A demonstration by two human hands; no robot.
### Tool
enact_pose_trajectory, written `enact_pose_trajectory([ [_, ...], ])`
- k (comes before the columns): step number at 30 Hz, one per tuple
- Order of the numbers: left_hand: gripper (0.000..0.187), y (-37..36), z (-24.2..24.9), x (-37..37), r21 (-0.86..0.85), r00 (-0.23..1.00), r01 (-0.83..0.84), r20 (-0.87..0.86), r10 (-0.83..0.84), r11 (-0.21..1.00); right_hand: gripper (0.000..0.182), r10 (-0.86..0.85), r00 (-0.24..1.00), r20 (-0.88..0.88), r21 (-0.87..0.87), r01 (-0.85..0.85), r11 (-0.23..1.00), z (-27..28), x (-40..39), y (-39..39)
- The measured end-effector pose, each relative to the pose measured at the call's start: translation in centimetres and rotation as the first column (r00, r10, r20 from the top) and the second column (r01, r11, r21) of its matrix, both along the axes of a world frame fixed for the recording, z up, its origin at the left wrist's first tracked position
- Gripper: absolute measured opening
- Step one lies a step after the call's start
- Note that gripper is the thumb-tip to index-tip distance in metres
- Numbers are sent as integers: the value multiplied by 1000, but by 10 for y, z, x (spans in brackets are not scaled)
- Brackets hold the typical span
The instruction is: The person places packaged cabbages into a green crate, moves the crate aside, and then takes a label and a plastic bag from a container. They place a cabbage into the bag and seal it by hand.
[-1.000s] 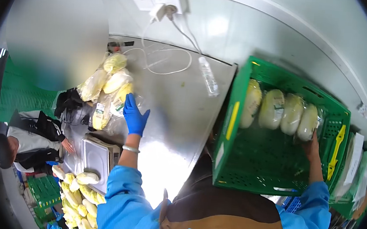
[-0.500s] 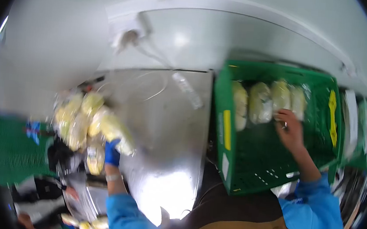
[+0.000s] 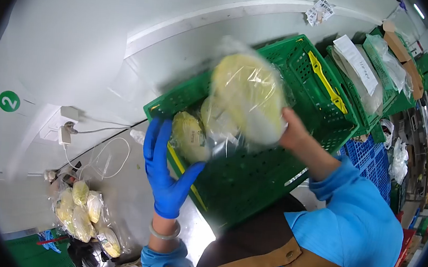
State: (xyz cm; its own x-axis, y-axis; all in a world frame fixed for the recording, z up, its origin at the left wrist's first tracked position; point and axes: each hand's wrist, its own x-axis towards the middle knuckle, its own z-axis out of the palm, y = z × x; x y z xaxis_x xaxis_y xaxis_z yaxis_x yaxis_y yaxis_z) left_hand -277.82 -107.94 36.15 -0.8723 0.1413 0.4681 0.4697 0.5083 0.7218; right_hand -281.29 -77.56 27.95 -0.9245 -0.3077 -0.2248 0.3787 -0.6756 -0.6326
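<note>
My bare right hand [image 3: 295, 133] grips the lower right end of a napa cabbage [image 3: 250, 93] in clear plastic wrap, raised over a green crate [image 3: 249, 192] and a little blurred. Beneath it, more wrapped cabbages line the crate's far side, partly covered by the raised one; the leftmost wrapped cabbage [image 3: 189, 137] shows a printed label. My left hand [image 3: 167, 175], in a blue glove, is empty at the crate's left edge, fingers up and thumb apart, close to that labelled cabbage.
Several wrapped cabbages [image 3: 83, 218] lie piled on the metal table at lower left. A white charger cable [image 3: 98, 149] runs from the wall socket [image 3: 62, 125]. More green crates with bags and a paper sheet [image 3: 355, 64] stand at right, near a blue pallet [image 3: 369, 160].
My view has swung right. My left hand has left the cabbage at the pile and come to the crate. My right hand, previously at the cabbages in the crate, now holds one raised.
</note>
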Motion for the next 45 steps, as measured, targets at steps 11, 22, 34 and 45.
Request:
enact_pose_trajectory([
  [11,32,-124,-110,100,310,773,-607,444,453,732,64,329,818,-472,511,558,-654,-116,-84,175],
  [22,78,-417,-183,250,-392,254,-895,-56,966,213,36,503,694,-515,756,644,-115,34,-94,-50],
  [34,105,-593,-189,211,-794,214,-584,52,975,171,82,895,-266,-359,769,459,445,-70,19,-672],
  [45,85,-593,-227,244,-480,184,-863,-6,983,158,61,919,-217,-330,752,528,395,-119,4,-774],
])
